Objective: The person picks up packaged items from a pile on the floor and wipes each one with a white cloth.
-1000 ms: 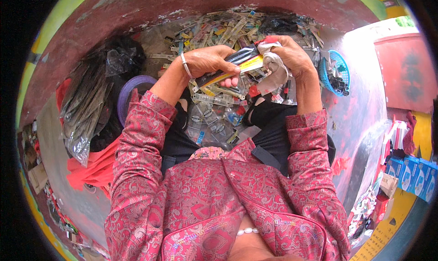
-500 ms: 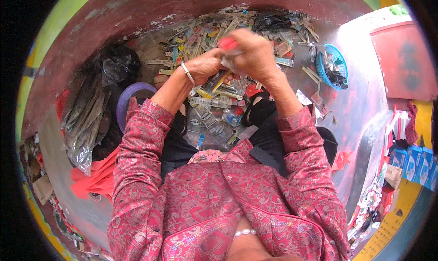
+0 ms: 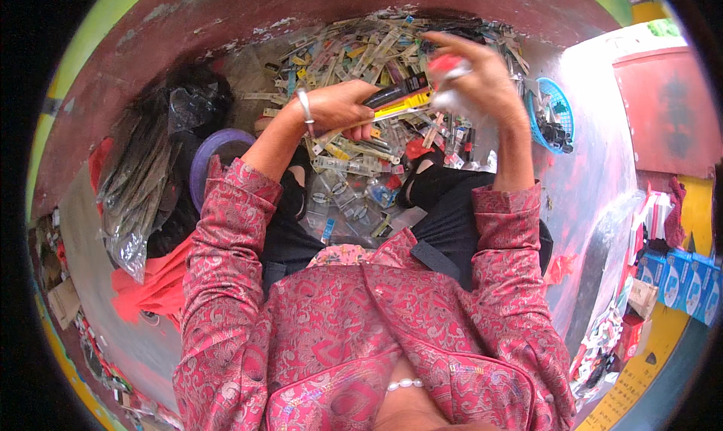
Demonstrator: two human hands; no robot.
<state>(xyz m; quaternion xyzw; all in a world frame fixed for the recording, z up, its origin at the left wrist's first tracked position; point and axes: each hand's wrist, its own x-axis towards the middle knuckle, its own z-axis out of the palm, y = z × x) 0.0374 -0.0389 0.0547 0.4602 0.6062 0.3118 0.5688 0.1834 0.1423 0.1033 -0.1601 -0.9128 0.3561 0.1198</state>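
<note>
The left hand (image 3: 339, 108) is closed around a long black and yellow packet (image 3: 399, 98), which it holds flat above the heap of small packets (image 3: 376, 47) on the floor. The right hand (image 3: 482, 81) is raised just beside the packet's far end, with the fingers partly bent around something red and white (image 3: 450, 68); it is blurred, so I cannot tell what it is. A blue basket (image 3: 561, 99) stands to the right, near the heap. A purple ring (image 3: 207, 148) lies at the left.
</note>
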